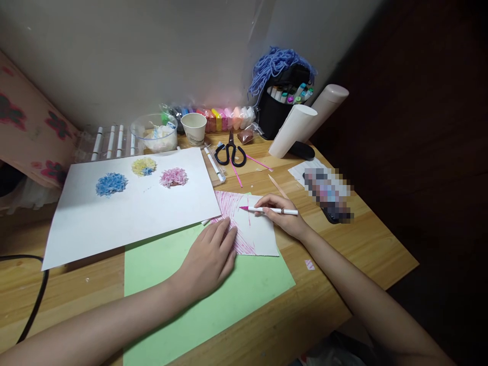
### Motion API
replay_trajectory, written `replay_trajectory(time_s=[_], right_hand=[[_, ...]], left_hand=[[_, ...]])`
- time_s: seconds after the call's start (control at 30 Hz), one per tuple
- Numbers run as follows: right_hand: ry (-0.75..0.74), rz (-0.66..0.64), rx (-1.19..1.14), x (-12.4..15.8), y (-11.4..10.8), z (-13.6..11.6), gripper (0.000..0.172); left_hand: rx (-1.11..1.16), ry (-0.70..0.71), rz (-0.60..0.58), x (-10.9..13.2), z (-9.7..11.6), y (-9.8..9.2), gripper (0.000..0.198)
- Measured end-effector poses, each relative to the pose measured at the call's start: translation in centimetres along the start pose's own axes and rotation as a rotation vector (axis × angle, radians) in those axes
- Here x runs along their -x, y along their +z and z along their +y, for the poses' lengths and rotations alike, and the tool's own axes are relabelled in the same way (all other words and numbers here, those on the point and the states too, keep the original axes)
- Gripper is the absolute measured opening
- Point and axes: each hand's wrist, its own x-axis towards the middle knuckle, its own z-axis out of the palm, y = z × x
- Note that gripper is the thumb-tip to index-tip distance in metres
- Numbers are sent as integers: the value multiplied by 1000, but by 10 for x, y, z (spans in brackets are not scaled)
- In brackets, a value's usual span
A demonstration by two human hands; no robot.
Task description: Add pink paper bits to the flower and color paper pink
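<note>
My right hand point(280, 213) pinches a white marker point(274, 210) whose pink tip points left, over a small white sheet of paper point(263, 239). Pink strokes cover the left part of that sheet, with a few lines near the tip. Whether the tip touches the paper I cannot tell. My left hand point(209, 256) lies flat with fingers stretched, its fingertips on the sheet's striped part. Beneath is a green sheet point(163, 295). To the left, a large white sheet point(114, 223) bears blue point(111, 184), yellow point(144, 166) and pink point(174, 177) clusters of paper bits.
Behind the sheets stand black-handled scissors point(230, 152), a paper cup point(193, 128) and a clear bowl point(154, 133). A black marker holder point(270, 119), white rolls point(293, 131) and a blurred phone point(330, 195) are at the right. A black cable point(41, 290) curves at the left edge.
</note>
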Motion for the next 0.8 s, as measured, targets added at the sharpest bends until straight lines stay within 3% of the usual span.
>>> replay_trajectory(time_s=[0.27,0.47,0.53,0.8], right_hand=[[20,197,-38,-4,1,4,14],[-21,-67,-13,0,-1,-2,16],[-25,-102,25,0,0,-4,15],[-36,44,151,-2,-2,-6,15]], left_hand=[[4,1,-2,-1,1,0,41],[8,0,5,1,1,1,40],[9,-1,2,2,1,0,40],[41,-4,12,1,1,0,40]])
